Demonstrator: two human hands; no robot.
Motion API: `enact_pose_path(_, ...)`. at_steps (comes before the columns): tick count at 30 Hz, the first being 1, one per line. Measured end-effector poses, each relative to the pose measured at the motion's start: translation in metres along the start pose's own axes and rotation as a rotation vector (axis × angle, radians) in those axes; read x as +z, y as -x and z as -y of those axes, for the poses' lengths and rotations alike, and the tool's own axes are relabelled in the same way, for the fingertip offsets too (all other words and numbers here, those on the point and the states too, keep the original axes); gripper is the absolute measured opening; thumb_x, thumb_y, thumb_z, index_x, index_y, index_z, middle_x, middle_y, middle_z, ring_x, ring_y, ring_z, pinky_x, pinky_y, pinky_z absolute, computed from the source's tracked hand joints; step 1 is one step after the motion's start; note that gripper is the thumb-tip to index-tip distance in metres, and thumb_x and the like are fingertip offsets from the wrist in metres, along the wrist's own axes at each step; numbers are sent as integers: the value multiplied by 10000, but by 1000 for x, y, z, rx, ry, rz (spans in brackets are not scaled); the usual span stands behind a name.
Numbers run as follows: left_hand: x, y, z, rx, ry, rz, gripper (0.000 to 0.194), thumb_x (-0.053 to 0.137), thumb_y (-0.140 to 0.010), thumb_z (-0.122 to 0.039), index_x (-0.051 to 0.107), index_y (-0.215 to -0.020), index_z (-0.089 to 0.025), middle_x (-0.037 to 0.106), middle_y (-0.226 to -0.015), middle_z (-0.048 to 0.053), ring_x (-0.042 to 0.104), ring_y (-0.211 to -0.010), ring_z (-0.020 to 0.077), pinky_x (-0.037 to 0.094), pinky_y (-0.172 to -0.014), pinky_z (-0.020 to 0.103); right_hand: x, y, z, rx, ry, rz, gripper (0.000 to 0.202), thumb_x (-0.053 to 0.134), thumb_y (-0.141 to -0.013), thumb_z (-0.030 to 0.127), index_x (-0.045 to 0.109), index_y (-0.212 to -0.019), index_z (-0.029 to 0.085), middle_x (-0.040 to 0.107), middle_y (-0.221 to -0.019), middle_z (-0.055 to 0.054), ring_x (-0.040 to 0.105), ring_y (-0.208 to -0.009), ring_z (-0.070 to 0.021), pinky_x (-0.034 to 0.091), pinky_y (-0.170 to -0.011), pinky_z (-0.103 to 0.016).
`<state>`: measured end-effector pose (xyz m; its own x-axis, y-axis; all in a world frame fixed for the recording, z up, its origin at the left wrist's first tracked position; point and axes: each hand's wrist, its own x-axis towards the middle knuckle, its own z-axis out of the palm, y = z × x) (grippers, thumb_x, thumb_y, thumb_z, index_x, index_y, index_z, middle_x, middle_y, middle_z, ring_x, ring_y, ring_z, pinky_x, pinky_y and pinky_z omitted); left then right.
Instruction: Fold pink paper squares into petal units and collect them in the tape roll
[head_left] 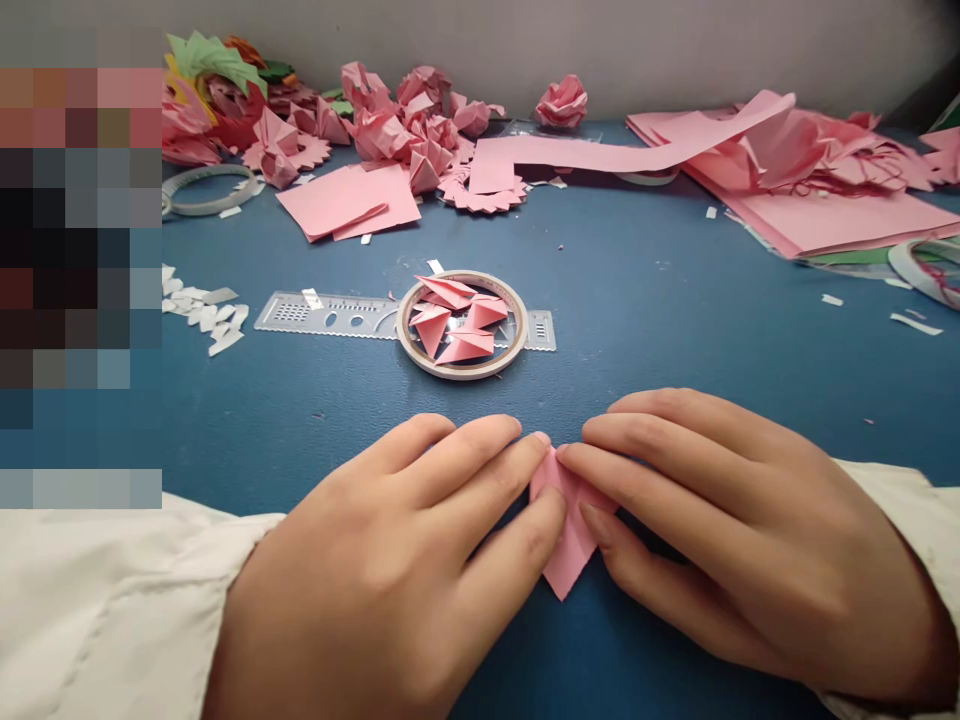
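Observation:
A small pink piece of paper (571, 552) lies near the front of the blue table, its lower end pointed. From the left, my left hand (405, 550) pinches it, with thumb and index finger on its left part. My right hand (727, 510) grips the right part between thumb and index fingertip. Both index fingertips meet close together at the paper's top edge. Fingers cover much of its sides. Just beyond my hands, a roll of tape (406, 350) rests flat on a clear plastic ruler (289, 312). Several folded pink paper pieces (466, 345) sit inside the ring.
Crumpled and folded pink paper shapes (420, 120) are heaped at the back left. Pink sheets (817, 220) and a long strip (600, 153) lie at the back right. White scraps (214, 312) are scattered at left. More tape rolls (919, 262) stand at the sides.

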<state>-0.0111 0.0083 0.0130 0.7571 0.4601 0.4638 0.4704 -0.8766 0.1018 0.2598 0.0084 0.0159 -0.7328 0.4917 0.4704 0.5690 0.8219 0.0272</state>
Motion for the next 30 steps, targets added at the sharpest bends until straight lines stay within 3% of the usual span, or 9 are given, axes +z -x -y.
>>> enact_pose_path(8, 0, -4, 0, -6, 6, 6, 532, 241, -1285, -122, 771, -1333, -120, 878, -1407, 83, 728, -1335, 282, 539, -1105, 434, -1, -2, 2, -10, 1, -8, 154, 604, -1140, 89, 706, -1254, 101, 831, -1074, -116, 732, -947, -267, 687, -856, -452)
enact_pose_path(15, -2, -3, 2, 4, 7, 8, 492, 336, -1265, -131, 822, -1341, -116, 881, -1411, 101, 765, -1316, 308, 614, -1052, 472, 0, -2, 2, 14, 1, -24, 204, 597, -1129, 88, 777, -1064, 160, 838, -1038, -117, 758, -934, -270, 710, -808, -469)
enact_pose_path(18, -1, -4, 2, 10, 14, 10, 466, 372, -1258, -138, 832, -1329, -107, 882, -1408, 108, 771, -1305, 312, 631, -1026, 470, 1, -1, 2, 19, -2, -22, 164, 613, -1123, 84, 763, -1109, 148, 830, -1058, -117, 747, -955, -272, 702, -840, -467)
enact_pose_path(24, -3, -4, 1, 7, 8, 0, 557, 259, -1279, -126, 814, -1321, -119, 886, -1385, 84, 757, -1304, 292, 590, -1060, 454, 1, -2, 2, 0, -2, -13, 126, 610, -1143, 78, 708, -1194, 137, 814, -1096, -111, 716, -996, -268, 661, -899, -444)
enact_pose_path(30, -3, -5, 1, 7, 14, 5, 519, 326, -1273, -135, 843, -1308, -119, 894, -1362, 89, 767, -1278, 294, 616, -1018, 464, 0, -3, 1, 8, -15, -10, 173, 611, -1119, 85, 778, -1115, 131, 834, -1043, -115, 739, -937, -266, 700, -810, -458)
